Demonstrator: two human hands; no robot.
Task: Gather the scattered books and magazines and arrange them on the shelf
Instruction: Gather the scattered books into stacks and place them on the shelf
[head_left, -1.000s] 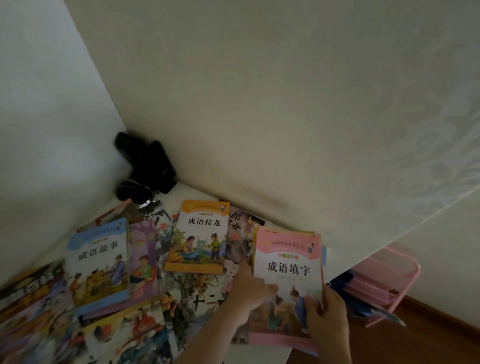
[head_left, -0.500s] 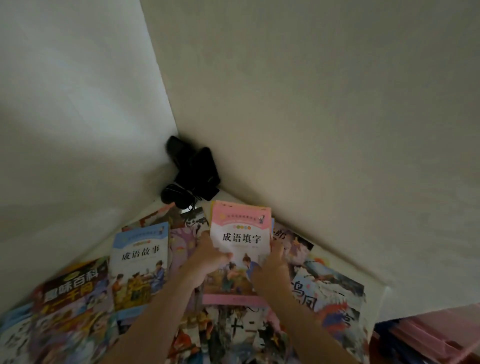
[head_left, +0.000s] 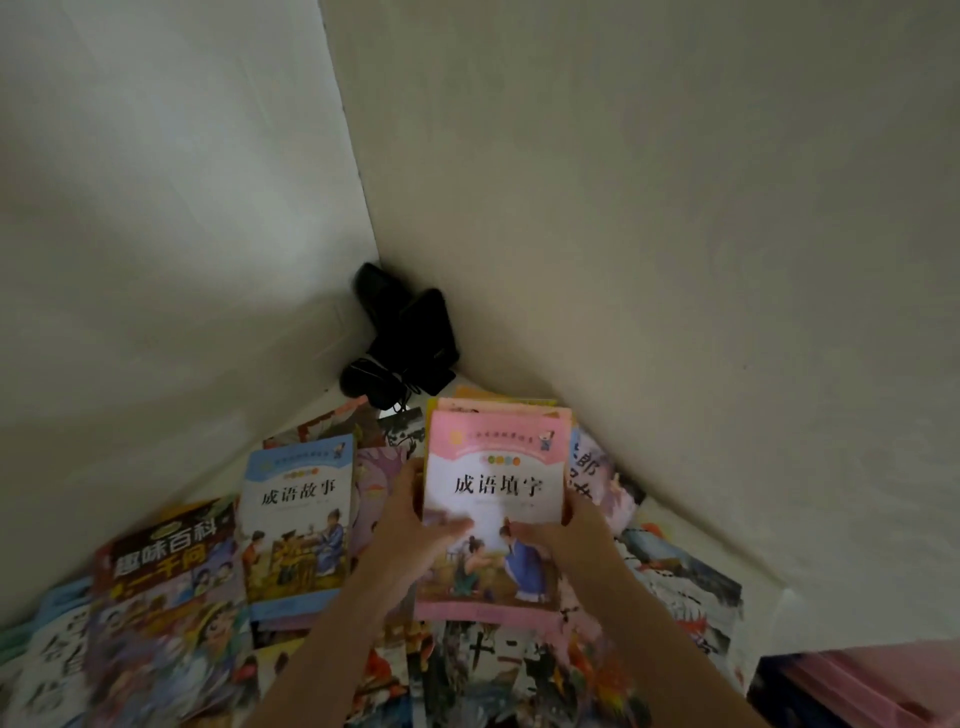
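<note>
A pink-covered book (head_left: 493, 467) tops a small stack with a yellow-edged book under it. My left hand (head_left: 415, 525) grips the stack's left edge, thumb on the cover. My right hand (head_left: 566, 525) grips its right edge. The stack sits over the spot where the orange book lay among several scattered books and magazines on the white table. A blue-covered book (head_left: 298, 519) lies just left of my left hand. A dark-covered magazine (head_left: 166, 561) lies farther left.
Black objects with a cable (head_left: 405, 338) fill the wall corner behind the books. Illustrated magazines (head_left: 675, 587) lie to the right by the wall. A pink rack (head_left: 872, 686) with dark items stands beyond the table's right end, low in view.
Both hands carried the pink book stack from the table's right end leftward and farther in, onto the place of the orange book. The view swung left toward the corner.
</note>
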